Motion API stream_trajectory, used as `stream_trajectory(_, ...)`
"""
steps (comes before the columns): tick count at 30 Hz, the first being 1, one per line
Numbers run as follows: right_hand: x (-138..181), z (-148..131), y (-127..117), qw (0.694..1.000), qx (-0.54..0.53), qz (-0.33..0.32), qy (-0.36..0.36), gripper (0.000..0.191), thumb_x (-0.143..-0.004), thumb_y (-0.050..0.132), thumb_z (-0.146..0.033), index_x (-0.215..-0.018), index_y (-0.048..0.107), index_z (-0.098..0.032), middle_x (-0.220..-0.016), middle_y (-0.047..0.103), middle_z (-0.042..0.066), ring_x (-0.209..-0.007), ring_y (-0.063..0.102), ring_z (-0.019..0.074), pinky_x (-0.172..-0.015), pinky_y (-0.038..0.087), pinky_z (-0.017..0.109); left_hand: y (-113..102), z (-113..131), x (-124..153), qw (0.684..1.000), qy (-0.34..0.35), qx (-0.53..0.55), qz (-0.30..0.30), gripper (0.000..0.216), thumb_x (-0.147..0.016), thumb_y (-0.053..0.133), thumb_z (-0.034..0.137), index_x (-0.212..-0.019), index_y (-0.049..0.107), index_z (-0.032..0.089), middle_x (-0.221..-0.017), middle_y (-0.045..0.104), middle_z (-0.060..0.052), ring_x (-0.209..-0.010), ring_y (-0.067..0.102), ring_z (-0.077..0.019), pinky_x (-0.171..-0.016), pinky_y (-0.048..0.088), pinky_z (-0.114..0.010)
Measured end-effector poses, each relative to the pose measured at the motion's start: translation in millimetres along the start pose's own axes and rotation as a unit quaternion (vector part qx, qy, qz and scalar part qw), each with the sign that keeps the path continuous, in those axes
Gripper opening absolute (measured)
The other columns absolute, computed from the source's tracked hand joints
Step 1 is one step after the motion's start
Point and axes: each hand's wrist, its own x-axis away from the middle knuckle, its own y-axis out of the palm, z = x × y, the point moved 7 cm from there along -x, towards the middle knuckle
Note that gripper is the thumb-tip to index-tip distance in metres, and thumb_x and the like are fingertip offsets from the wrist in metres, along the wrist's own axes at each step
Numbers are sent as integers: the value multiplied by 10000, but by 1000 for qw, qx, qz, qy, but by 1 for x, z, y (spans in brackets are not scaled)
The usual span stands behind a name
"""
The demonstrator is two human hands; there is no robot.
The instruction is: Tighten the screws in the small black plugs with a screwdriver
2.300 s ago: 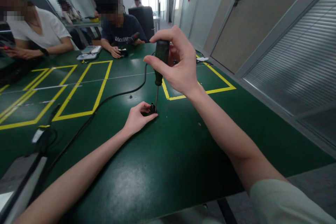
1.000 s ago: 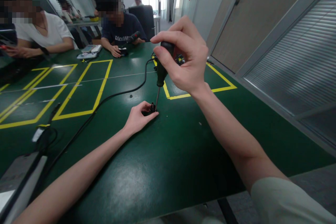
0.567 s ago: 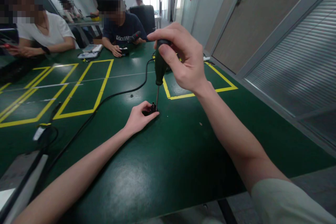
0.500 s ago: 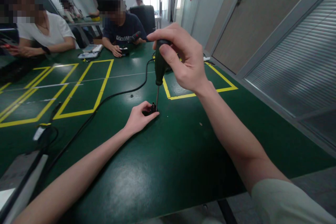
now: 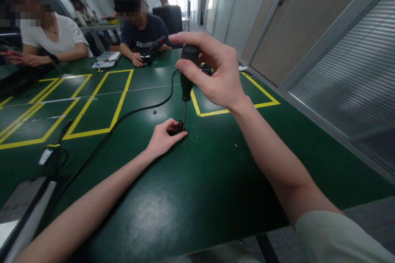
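Note:
My right hand (image 5: 216,72) has its thumb and fingers around the dark handle of a screwdriver (image 5: 187,76), which stands nearly upright. Its thin metal shaft runs down to a small black part (image 5: 180,126) on the table, where the tip is too small to make out. That part has a short tube sticking up, and my left hand (image 5: 165,135) pinches it between thumb and fingers, resting on the green tabletop (image 5: 203,181).
A black cable (image 5: 138,109) curves across the table past yellow tape outlines (image 5: 121,102). At the left edge lies a grey device (image 5: 23,197) with cords. Across the table, a person in a dark shirt (image 5: 145,33) handles a black tool; another wears white (image 5: 66,28).
My right thumb and fingers have shifted around the screwdriver handle, the thumb moving left and lower. The handle's top shows more. My left hand and the black part stay put.

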Motion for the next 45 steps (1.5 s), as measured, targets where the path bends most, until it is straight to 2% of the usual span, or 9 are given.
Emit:
stream_trajectory(4, 0, 7, 5, 996, -73, -47, 14, 484, -1006, 508, -594, -1382, 546, -291, -1247, 690, 45, -1075, 686, 163, -884, 617, 300, 0, -1, 0, 1000, -5, 3, 2, 257, -795, 823, 387, -861, 662, 198, -873, 773, -35, -838, 747, -225, -823, 591, -370)
stream_trajectory(8, -1, 19, 9, 989, -137, -44, 27, 496, -989, 479, -668, -1287, 528, -274, -1200, 668, 57, -963, 706, 141, -868, 636, 310, 1, -2, 0, 1000, -9, 10, 5, 257, -778, 835, 376, -862, 669, 199, -881, 777, -36, -840, 745, -225, -834, 587, -376)
stream_trajectory(14, -2, 14, 0, 999, -53, 9, 1, 403, -911, 666, -613, -1162, 672, -298, -1186, 654, 48, -1076, 686, 172, -855, 649, 300, 1, -3, -1, 1000, -10, 14, 1, 268, -761, 855, 359, -867, 668, 199, -880, 779, -32, -845, 748, -225, -838, 588, -370)
stream_trajectory(20, 0, 8, 4, 995, -97, -30, -5, 442, -986, 539, -612, -1284, 658, -309, -1213, 703, 44, -1128, 701, 174, -985, 642, 331, -2, -3, -1, 1000, -8, -17, 19, 297, -731, 894, 344, -824, 651, 201, -847, 761, -17, -805, 707, -210, -767, 553, -332)
stream_trajectory(25, 0, 11, 1, 999, -29, 16, -4, 449, -899, 682, -609, -1243, 683, -320, -1207, 664, 56, -1120, 673, 185, -831, 650, 268, -3, -5, 0, 998, -23, -37, 33, 350, -713, 918, 372, -803, 629, 197, -774, 718, 2, -756, 659, -194, -712, 503, -306)
stream_trajectory(30, 2, 13, 5, 994, -109, 8, -13, 324, -999, 579, -501, -1248, 675, -318, -1179, 717, 29, -1052, 717, 150, -934, 642, 299, -3, -5, 0, 999, -22, -31, 33, 360, -706, 920, 372, -797, 617, 199, -758, 698, 13, -735, 632, -181, -695, 482, -293)
stream_trajectory(35, 1, 10, -2, 997, -58, 46, -16, 349, -878, 740, -546, -1134, 720, -309, -1182, 695, 51, -1065, 689, 177, -822, 653, 278, -1, -5, -1, 999, -25, -27, 23, 349, -717, 907, 389, -813, 630, 198, -791, 716, -1, -750, 623, -184, -712, 473, -299)
stream_trajectory(41, 1, 8, 1, 996, -87, 18, -6, 365, -965, 574, -622, -1162, 701, -342, -1148, 729, 14, -1063, 725, 167, -948, 652, 319, -1, -7, -1, 999, -29, -30, 24, 354, -714, 903, 391, -803, 619, 199, -775, 695, 6, -755, 608, -184, -709, 457, -294)
stream_trajectory(45, 1, 10, -5, 998, -36, 53, 13, 367, -863, 712, -636, -1078, 731, -340, -1167, 711, 28, -1083, 706, 187, -891, 667, 310, -1, -8, -1, 999, -29, -39, 22, 351, -720, 900, 400, -813, 628, 199, -795, 706, -1, -763, 608, -187, -718, 459, -299)
